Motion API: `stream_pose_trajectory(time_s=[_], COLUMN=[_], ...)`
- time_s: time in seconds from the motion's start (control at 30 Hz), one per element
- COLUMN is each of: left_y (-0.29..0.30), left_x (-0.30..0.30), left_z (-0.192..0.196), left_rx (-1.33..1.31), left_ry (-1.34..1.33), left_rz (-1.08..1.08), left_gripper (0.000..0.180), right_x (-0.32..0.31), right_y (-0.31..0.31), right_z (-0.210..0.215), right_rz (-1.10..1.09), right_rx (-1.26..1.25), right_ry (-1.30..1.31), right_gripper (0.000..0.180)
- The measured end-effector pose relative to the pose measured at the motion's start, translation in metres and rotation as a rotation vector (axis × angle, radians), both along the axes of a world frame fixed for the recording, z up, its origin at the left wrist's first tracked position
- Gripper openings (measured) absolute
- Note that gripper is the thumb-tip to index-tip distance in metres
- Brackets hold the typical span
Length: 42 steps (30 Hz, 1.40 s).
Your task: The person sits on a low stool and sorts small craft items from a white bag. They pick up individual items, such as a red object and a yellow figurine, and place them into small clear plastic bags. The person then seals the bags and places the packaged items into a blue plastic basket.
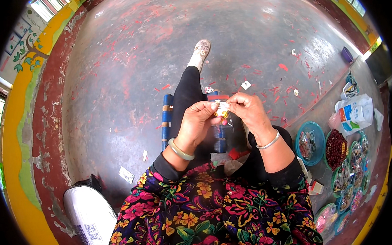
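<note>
My left hand (196, 122) and my right hand (248, 111) meet in front of me, both pinching a small pale and yellow object (222, 109) with a red bit at its lower edge. Fingertips of both hands close on it from either side. A pale green bangle sits on my left wrist, a thin silver bracelet on my right. Below the hands lie my lap, black trousers and floral sleeves. What exactly the small piece is stays too small to tell.
One leg stretches forward to a white patterned shoe (200, 53). A blue stool frame (166, 119) shows beneath me. At the right stand several teal bowls (309, 142) of beads and small parts, a white plastic bag (355, 112) and a purple tub (347, 54). Red scraps litter the concrete floor (124, 73). A white sack (90, 217) lies lower left.
</note>
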<state>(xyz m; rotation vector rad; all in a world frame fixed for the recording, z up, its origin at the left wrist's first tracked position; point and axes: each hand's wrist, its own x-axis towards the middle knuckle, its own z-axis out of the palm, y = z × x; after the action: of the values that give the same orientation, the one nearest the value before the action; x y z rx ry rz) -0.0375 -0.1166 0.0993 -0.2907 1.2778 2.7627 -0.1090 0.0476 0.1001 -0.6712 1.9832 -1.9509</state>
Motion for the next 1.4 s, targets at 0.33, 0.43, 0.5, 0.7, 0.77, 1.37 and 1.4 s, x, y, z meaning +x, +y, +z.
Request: stream_pose_trajectory(time_s=[0.33,0.43,0.5,0.7,0.77,1.37,1.4], left_y=[-0.001,-0.003,-0.005,-0.003,-0.001,0.000,-0.001], left_x=[-0.003,-0.003,-0.004,0.000,0.000,0.001,0.001], left_z=[0.000,-0.004,-0.008,0.004,0.001,-0.002,-0.003], left_rx=[0.043,0.047,0.064,-0.035,-0.060,0.112,0.117], left_ry=[-0.039,-0.044,-0.030,0.006,0.015,0.001,-0.003], left_rz=[0.014,0.012,0.020,0.005,0.010,0.016,0.020], left_gripper=[0.010,0.010,0.011,0.014,0.013,0.016,0.015], right_x=[-0.002,-0.004,-0.004,0.002,0.003,0.002,0.002], right_y=[0.002,0.002,0.002,-0.004,-0.004,0.000,0.001], right_z=[0.001,-0.008,-0.008,0.005,0.007,0.010,0.010], right_rz=[0.005,0.007,0.022,-0.037,-0.044,-0.010,0.005], right_rx=[0.109,0.052,0.074,-0.109,-0.115,-0.048,-0.073], right_ry=[0.112,0.090,0.045,-0.126,-0.134,-0.167,-0.182], right_gripper=[0.013,0.014,0.014,0.009,0.008,0.013,0.012])
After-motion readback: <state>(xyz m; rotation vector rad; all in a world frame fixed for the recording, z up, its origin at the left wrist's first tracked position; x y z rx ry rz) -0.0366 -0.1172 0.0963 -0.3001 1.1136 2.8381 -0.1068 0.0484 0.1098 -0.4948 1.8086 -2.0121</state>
